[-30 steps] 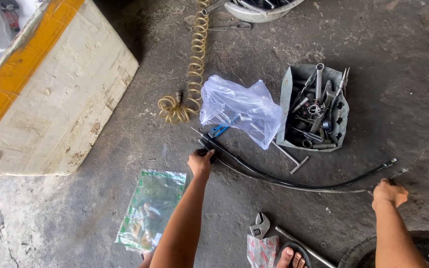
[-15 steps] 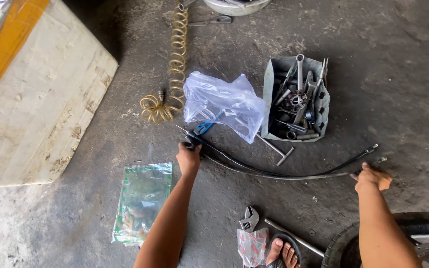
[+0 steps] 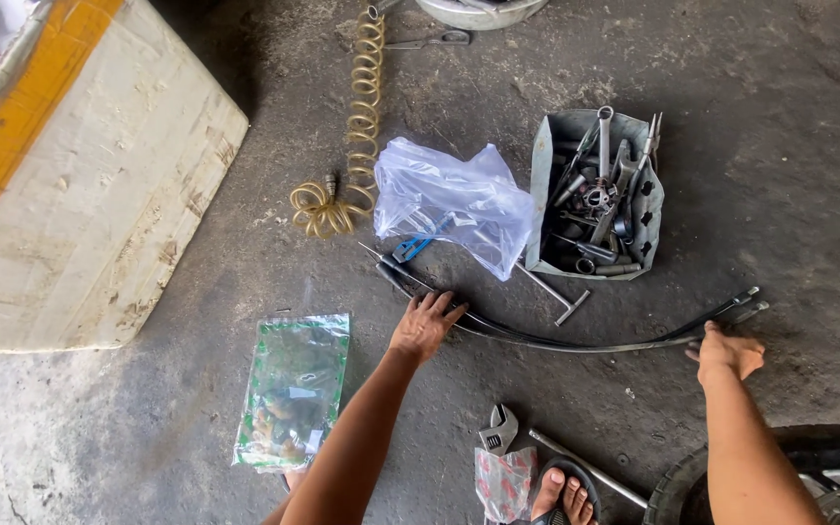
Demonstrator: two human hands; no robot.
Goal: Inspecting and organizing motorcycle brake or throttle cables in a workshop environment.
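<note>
Down on the grey concrete floor [image 3: 780, 175], a long, thin black rubber strip — flattened, slightly bowed [image 3: 576, 340] — lies crosswise in front of the person, its long axis running left to right. The left hand [image 3: 425, 326] rests on its left end, palm down with fingers spread and flat, pressing rather than gripping. The right hand [image 3: 729, 354] sits at the opposite end, just below the strip's forked tip, fingers curled; whether it actually pinches the rubber I cannot tell. So each hand has one end, and the strip's middle sags toward the person between them.

Just beyond the strip, away from the person, sit a crumpled clear plastic bag [image 3: 454, 199] and a battered grey metal tray of wrenches and sockets [image 3: 546, 194] — both near the strip but apart from it. A coiled yellow air hose [image 3: 362, 126] runs off toward the floor's far edge.
</note>
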